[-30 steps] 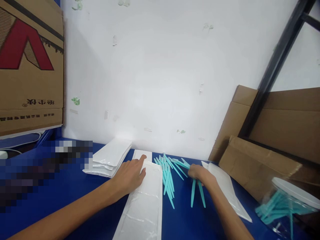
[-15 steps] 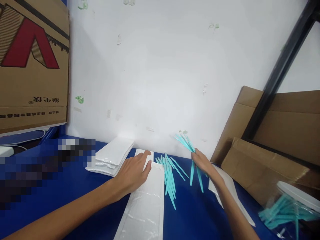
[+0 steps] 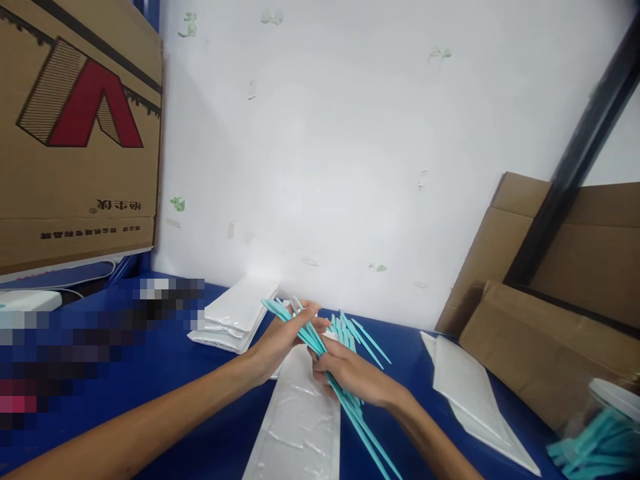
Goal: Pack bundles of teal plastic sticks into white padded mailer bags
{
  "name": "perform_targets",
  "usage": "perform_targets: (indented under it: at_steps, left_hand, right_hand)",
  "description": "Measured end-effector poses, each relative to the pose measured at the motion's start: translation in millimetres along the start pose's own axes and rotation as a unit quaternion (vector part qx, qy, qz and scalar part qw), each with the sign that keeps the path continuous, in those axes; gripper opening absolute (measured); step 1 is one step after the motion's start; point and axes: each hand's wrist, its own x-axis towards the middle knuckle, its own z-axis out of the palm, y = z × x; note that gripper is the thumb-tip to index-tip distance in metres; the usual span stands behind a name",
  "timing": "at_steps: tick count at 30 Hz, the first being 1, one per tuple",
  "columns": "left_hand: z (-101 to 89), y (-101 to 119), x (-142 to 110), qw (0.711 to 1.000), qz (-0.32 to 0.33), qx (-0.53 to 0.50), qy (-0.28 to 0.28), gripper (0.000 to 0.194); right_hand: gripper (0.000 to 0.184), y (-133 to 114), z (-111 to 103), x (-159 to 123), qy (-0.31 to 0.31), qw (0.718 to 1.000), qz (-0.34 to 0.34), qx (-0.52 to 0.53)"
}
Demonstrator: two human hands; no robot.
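My right hand (image 3: 353, 377) is closed round a bundle of thin turquoise plastic sticks (image 3: 305, 330), held slanting over a long white pouch (image 3: 300, 427) that lies on the blue table (image 3: 150, 380). My left hand (image 3: 285, 337) meets the bundle's upper end, fingers curled against the sticks above the pouch's far end. More loose turquoise sticks (image 3: 357, 333) lie on the table just behind my hands.
A stack of white pouches (image 3: 235, 320) lies at the left by the wall, another pouch pile (image 3: 470, 393) at the right. Cardboard sheets (image 3: 550, 313) lean at the right. A clear jar of turquoise sticks (image 3: 595, 433) stands at the bottom right. A cardboard box (image 3: 75, 133) fills the upper left.
My right hand lifted a bundle of sticks off the table and carried it left over the white pouch. My left hand rose from the pouch to meet the bundle.
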Motion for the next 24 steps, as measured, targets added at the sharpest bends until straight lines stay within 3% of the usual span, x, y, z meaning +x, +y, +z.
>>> perform_targets:
  at_steps: [2,9,15,24]
  left_hand:
    - [1.0,-3.6,-1.1,1.000,-0.003,-0.014,-0.010,0.041]
    - [7.6,-4.2,-4.1,0.999,0.032,-0.011,0.017,0.053]
    - [7.2,9.2,1.9,0.987,0.046,-0.146,0.054,0.033]
    - [6.6,17.5,4.0,0.976,0.068,-0.194,0.078,0.038]
  right_hand:
    - [0.006,-2.5,1.5,0.1,-0.013,1.000,-0.010,0.010]
    - [0.016,-5.1,-6.2,-4.1,-0.058,0.996,-0.008,0.073]
    - [0.041,-5.4,-12.3,-8.4,-0.129,0.986,-0.016,0.106]
    - [0.030,-11.8,-14.8,-13.1,-0.112,0.990,-0.026,0.076]
